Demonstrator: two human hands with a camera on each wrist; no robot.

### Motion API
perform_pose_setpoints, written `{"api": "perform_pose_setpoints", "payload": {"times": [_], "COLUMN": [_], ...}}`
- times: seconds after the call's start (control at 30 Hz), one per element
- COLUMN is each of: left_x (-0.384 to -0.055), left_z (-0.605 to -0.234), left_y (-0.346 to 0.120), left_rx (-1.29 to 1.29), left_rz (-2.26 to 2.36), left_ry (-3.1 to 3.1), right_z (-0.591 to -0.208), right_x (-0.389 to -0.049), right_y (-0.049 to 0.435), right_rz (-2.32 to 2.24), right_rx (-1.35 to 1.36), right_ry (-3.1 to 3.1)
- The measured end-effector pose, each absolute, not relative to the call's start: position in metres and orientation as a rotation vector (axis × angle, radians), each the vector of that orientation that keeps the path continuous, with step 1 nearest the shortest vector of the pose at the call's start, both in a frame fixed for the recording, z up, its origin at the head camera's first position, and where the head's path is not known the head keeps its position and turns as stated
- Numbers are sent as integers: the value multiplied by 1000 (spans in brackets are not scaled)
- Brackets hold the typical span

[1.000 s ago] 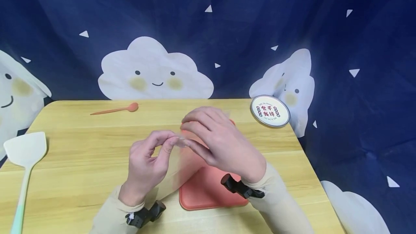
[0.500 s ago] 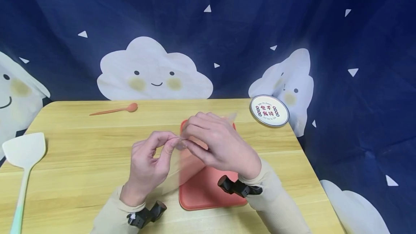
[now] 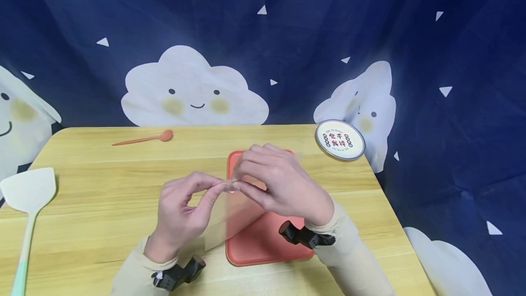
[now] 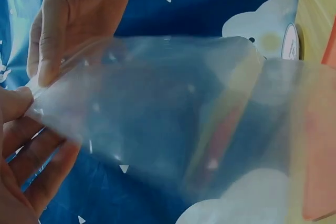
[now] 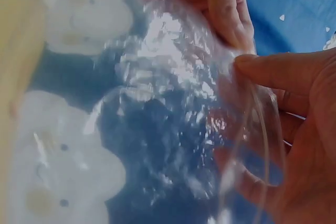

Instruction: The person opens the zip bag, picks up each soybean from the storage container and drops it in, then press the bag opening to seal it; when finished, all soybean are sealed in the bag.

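Note:
A clear plastic zip bag (image 4: 157, 108) hangs from both hands in front of the body. My left hand (image 3: 182, 214) pinches its top edge between thumb and forefinger. Close beside it, my right hand (image 3: 283, 182) pinches the same edge, its other fingers bent over the bag. Two parallel seal lines run along the edge of the bag (image 5: 168, 103) in the right wrist view. Below the hands lies a coral-red rimmed tray (image 3: 267, 241), partly covered by the right hand and seen through the film. Whether the seal is parted I cannot tell.
On the wooden table (image 3: 123, 186), an orange spoon (image 3: 144, 140) lies at the back left. A white spatula with a green handle (image 3: 29, 195) rests along the left side. A printed plate (image 3: 340, 140) sits at the back right corner, by the blue cloud-patterned curtain (image 3: 296, 35).
The right hand's fingers have drawn closer to the left fingertips on the bag's edge. Both hands' pinch point has dropped slightly, and the left hand has shifted a little left.

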State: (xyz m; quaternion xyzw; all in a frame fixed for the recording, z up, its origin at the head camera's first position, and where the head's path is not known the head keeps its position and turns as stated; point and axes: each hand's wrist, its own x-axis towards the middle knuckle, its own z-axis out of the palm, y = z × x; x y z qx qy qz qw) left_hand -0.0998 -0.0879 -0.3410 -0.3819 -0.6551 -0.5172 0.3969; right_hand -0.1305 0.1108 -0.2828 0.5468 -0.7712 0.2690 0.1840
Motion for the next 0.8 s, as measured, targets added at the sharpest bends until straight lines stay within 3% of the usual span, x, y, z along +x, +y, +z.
{"api": "perform_pose_setpoints", "payload": {"times": [0.8], "left_x": [-106], "left_z": [-344], "left_y": [-127], "left_rx": [-741], "left_rz": [-1381], "left_ry": [-1686], "right_z": [-288], "right_x": [-148], "right_y": [155], "right_rz": [675], "right_rx": [1279], "right_ry": [-2429]}}
